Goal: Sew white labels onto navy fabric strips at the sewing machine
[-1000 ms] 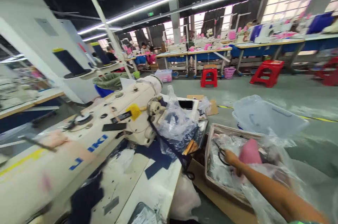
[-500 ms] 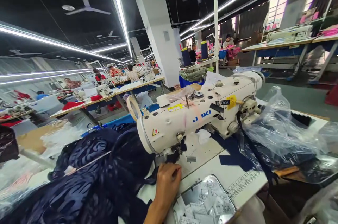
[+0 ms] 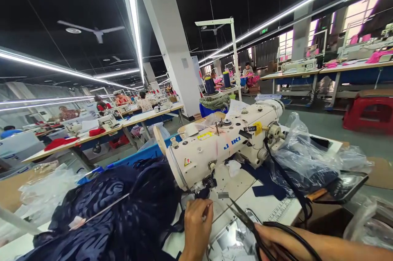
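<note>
At the needle end of a white sewing machine [image 3: 211,142], my left hand [image 3: 198,222] is closed in a pinch; what its fingertips hold is too small to make out. Black-handled scissors [image 3: 251,228] are in my right hand [image 3: 276,238], their blades parted and pointing up-left toward the machine bed. Beneath the scissors lies a metal tray [image 3: 225,238] of small labels. Dark blue patterned fabric [image 3: 101,212] is heaped left of my left hand.
Clear plastic bags [image 3: 307,146] and dark blue pieces [image 3: 267,189] lie right of the machine. Two thread cones [image 3: 226,80] stand behind it. A red stool [image 3: 368,111] is at far right. People sit at other tables further back.
My right hand has come in from the lower right with the scissors, over the label tray. My left hand stays pinched by the needle area. The view has shifted a little.
</note>
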Demonstrator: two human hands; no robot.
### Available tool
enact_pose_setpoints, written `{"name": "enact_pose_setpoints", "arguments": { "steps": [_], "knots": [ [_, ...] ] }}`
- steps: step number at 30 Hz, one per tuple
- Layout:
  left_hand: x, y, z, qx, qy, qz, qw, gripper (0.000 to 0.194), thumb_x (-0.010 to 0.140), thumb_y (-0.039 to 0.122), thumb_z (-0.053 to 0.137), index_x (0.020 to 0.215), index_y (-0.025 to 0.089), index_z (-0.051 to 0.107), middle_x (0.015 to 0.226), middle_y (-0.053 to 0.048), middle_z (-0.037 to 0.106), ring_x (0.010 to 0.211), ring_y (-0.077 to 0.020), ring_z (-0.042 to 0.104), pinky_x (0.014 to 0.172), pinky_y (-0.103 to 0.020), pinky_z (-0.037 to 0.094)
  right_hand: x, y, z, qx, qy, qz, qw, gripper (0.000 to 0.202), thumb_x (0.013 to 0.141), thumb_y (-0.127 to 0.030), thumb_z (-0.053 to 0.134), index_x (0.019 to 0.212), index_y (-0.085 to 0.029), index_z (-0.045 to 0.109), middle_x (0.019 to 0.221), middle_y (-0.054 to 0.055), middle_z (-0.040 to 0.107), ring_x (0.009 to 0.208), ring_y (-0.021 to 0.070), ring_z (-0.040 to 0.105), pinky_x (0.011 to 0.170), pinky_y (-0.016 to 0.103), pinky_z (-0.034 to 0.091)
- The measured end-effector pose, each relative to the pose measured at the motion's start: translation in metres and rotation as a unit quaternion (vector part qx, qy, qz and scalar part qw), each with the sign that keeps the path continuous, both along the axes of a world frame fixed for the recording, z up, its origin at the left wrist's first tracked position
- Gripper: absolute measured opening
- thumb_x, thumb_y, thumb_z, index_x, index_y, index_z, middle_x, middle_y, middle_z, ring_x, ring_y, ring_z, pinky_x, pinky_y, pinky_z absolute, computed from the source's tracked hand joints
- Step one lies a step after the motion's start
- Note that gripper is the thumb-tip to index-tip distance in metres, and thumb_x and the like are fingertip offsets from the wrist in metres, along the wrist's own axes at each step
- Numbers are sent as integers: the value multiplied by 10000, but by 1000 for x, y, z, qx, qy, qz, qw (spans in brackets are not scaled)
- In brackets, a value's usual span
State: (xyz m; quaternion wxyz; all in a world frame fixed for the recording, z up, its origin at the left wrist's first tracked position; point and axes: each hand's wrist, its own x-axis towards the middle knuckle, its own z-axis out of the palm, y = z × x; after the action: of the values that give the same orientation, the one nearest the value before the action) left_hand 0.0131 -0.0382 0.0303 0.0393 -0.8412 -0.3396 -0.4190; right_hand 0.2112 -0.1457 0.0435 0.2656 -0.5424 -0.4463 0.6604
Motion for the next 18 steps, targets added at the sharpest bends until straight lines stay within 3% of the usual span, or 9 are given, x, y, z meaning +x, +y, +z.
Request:
{"name": "enact_pose_setpoints", "arguments": {
  "steps": [3, 11, 14, 18],
  "knots": [
    [-1, 1, 0, 19, 1, -7, 1000, 199, 836, 171, 412, 719, 191, 572, 548, 28, 554, 499, -119, 518, 576, -273, 371, -14, 22, 5, -88, 24, 41, 995, 661, 853, -555, 208, 443, -180, 565, 424, 6, 400, 302, 69, 325, 316, 159, 224],
    [-2, -1, 1, 59, 15, -10, 998, 220, 846, 124, 391, 721, 182, 563, 589, 12, 576, 552, -132, 534, 605, -282, 360, -32, 51, 8, -175, 20, 53, 983, 736, 904, -495, 52, 436, -135, 491, 319, -7, 370, 241, 97, 381, 259, 181, 328],
    [-3, 0, -1, 62, 26, -5, 998, 220, 850, 132, 390, 726, 181, 566, 584, 8, 568, 556, -134, 531, 617, -288, 357, -32, 52, 3, -119, 23, 11, 993, 616, 894, -510, 206, 477, -144, 473, 305, -39, 338, 229, 72, 313, 249, 159, 291],
    [-6, 5, -8, 49, 14, 17, 999, 241, 854, 134, 370, 728, 182, 570, 581, 5, 567, 556, -139, 530, 631, -298, 353, -8, 36, -16, 57, 25, -28, 998, 545, 740, -662, 405, 578, -151, 502, 350, -59, 336, 271, 63, 303, 260, 158, 238]
  ]
}}
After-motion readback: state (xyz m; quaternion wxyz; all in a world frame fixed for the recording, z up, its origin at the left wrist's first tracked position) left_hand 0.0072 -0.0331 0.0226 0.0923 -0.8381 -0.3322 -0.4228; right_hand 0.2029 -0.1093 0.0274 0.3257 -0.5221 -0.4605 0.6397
